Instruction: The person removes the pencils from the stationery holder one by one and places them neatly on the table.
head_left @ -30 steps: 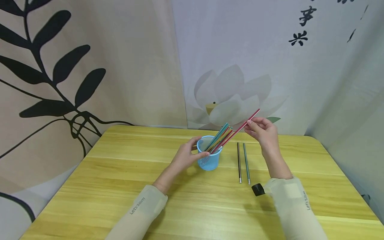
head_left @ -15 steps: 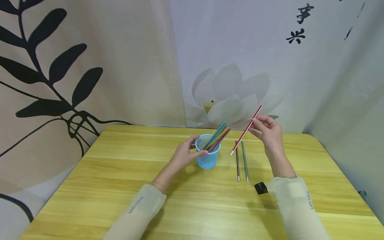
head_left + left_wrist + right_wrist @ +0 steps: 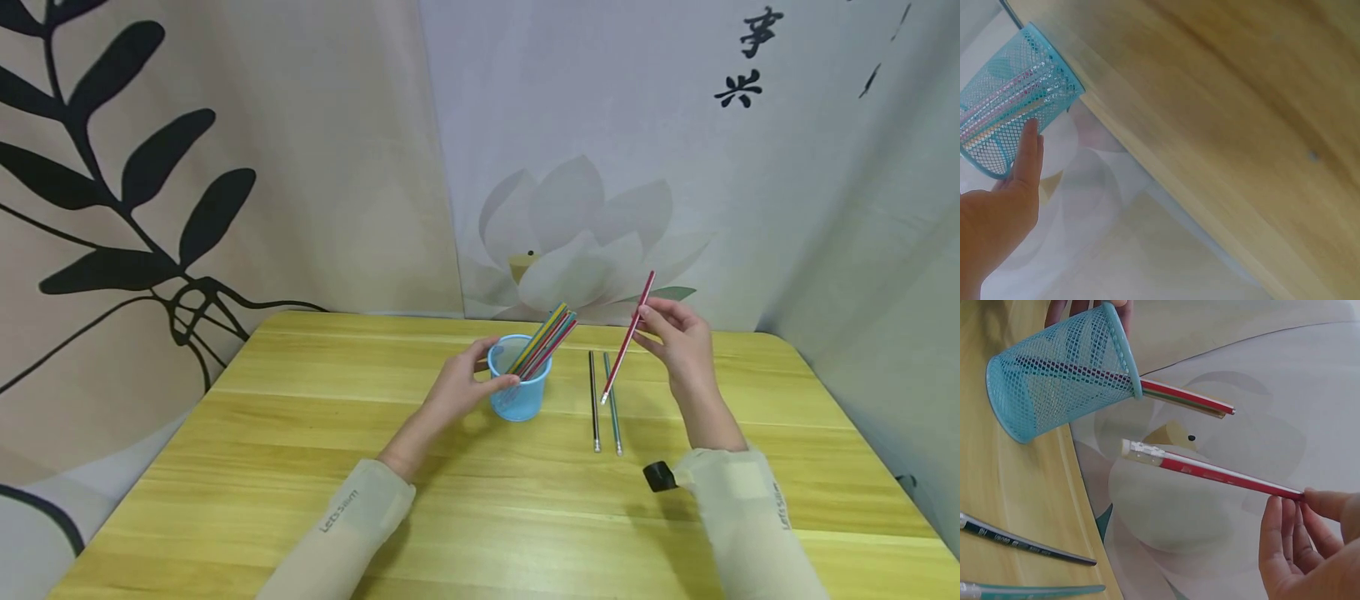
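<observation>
A light blue mesh pencil cup (image 3: 519, 405) stands on the table, with several coloured pencils (image 3: 546, 342) leaning to the right inside it. My left hand (image 3: 468, 383) holds the cup near its rim, thumb at the front and fingers round the far left side. In the left wrist view the fingers lie along the mesh wall. To the right of the cup, my right hand (image 3: 681, 337) pinches a red pencil (image 3: 1222, 479) near its upper end, eraser end down. Under it, a black pencil (image 3: 594, 400) and a teal pencil (image 3: 615, 425) lie side by side on the wood.
The wooden table (image 3: 285, 433) extends widely to both sides and toward me. Its far edge meets a printed curtain (image 3: 352, 167) with leaves and a lotus. A small black block (image 3: 660, 476) sticks out from the right sleeve (image 3: 738, 500).
My right hand drew the red pencil out of the cup, moved it right and tipped it steeper over the two lying pencils. The left hand stays on the cup, and the pencils inside have shifted.
</observation>
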`<action>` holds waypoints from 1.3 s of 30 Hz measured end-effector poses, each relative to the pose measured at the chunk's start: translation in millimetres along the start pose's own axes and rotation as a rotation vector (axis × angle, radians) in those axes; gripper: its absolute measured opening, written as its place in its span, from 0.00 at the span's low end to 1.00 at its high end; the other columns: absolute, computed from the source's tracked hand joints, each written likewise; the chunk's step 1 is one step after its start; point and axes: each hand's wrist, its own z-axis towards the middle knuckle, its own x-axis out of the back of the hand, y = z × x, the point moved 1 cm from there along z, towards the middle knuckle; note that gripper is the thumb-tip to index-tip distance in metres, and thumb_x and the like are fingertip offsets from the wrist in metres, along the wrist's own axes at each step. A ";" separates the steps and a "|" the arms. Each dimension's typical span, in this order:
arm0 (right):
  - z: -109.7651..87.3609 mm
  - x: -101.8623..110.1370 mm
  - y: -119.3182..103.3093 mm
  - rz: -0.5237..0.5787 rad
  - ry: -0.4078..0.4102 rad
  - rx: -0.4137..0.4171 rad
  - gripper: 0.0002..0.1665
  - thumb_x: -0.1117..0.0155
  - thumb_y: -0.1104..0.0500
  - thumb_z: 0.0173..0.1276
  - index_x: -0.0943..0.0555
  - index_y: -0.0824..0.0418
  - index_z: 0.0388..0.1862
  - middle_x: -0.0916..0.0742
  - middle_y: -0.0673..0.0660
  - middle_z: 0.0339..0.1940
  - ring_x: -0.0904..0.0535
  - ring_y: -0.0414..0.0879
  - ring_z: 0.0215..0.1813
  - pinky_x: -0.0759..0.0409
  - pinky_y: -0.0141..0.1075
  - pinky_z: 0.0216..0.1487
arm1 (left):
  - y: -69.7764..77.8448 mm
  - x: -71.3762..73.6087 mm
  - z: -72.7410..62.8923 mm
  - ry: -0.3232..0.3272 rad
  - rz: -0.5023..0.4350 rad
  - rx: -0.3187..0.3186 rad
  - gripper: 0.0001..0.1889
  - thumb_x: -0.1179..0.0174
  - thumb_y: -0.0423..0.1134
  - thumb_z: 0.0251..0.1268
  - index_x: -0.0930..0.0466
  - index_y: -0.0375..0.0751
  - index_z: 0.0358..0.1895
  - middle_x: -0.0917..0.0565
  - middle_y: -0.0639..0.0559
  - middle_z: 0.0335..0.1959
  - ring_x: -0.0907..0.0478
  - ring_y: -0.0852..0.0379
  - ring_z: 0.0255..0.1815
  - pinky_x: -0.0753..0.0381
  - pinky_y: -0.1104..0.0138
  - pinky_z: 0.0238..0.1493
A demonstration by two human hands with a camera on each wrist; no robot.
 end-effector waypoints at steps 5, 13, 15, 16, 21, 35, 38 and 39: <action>0.6 5.8 4.2 -0.015 0.015 -0.015 0.07 0.34 0.59 0.70 0.20 0.58 0.45 0.13 0.46 0.34 0.15 0.36 0.36 0.12 0.28 0.43 | -1.2 -0.4 0.9 -0.002 0.000 0.005 0.39 0.27 0.45 0.58 0.33 0.40 0.72 0.22 0.40 0.66 0.22 0.39 0.64 0.21 0.48 0.65; 1.7 13.3 10.4 -0.002 0.035 -0.036 0.06 0.33 0.60 0.69 0.18 0.58 0.43 0.12 0.45 0.34 0.15 0.36 0.35 0.12 0.28 0.42 | 1.3 0.1 -0.4 -0.005 -0.006 0.003 0.39 0.28 0.46 0.59 0.34 0.39 0.72 0.22 0.40 0.66 0.22 0.38 0.65 0.20 0.48 0.64; 1.6 15.1 11.6 0.009 0.033 -0.043 0.06 0.33 0.60 0.69 0.18 0.58 0.44 0.12 0.45 0.33 0.15 0.36 0.35 0.12 0.28 0.42 | 1.2 0.1 -0.4 -0.006 -0.007 0.003 0.39 0.28 0.46 0.59 0.34 0.39 0.72 0.22 0.40 0.66 0.22 0.38 0.65 0.20 0.48 0.64; 1.5 15.8 12.2 0.014 0.034 -0.046 0.06 0.33 0.60 0.69 0.18 0.58 0.44 0.12 0.45 0.33 0.15 0.36 0.35 0.12 0.28 0.41 | 1.1 0.0 -0.3 -0.006 -0.007 0.003 0.39 0.28 0.46 0.59 0.34 0.39 0.72 0.23 0.40 0.66 0.22 0.38 0.65 0.20 0.48 0.65; 0.9 19.1 16.2 0.025 0.038 -0.067 0.04 0.34 0.61 0.69 0.17 0.57 0.42 0.11 0.44 0.32 0.15 0.36 0.34 0.12 0.28 0.41 | 0.4 0.0 0.0 -0.009 0.000 0.006 0.39 0.28 0.46 0.59 0.34 0.39 0.72 0.23 0.39 0.67 0.22 0.38 0.65 0.20 0.48 0.65; 2.2 29.8 27.4 -0.020 0.065 -0.138 0.05 0.34 0.59 0.70 0.16 0.54 0.43 0.13 0.43 0.32 0.16 0.35 0.36 0.12 0.26 0.42 | 2.1 0.9 -0.6 -0.007 0.012 0.022 0.40 0.28 0.47 0.59 0.34 0.40 0.72 0.23 0.40 0.67 0.23 0.39 0.65 0.21 0.48 0.65; 2.4 32.2 30.1 -0.024 0.068 -0.155 0.04 0.35 0.59 0.71 0.15 0.54 0.42 0.13 0.42 0.32 0.16 0.35 0.36 0.12 0.26 0.42 | 2.0 0.7 -0.8 -0.008 0.014 0.022 0.39 0.28 0.47 0.59 0.34 0.40 0.73 0.24 0.39 0.67 0.23 0.38 0.66 0.20 0.48 0.65; 2.4 32.9 31.0 -0.025 0.069 -0.161 0.04 0.35 0.60 0.71 0.15 0.53 0.42 0.13 0.42 0.32 0.16 0.35 0.36 0.13 0.26 0.42 | 2.1 0.6 -0.9 -0.008 0.013 0.023 0.39 0.28 0.47 0.59 0.34 0.40 0.73 0.23 0.39 0.67 0.23 0.38 0.66 0.20 0.48 0.65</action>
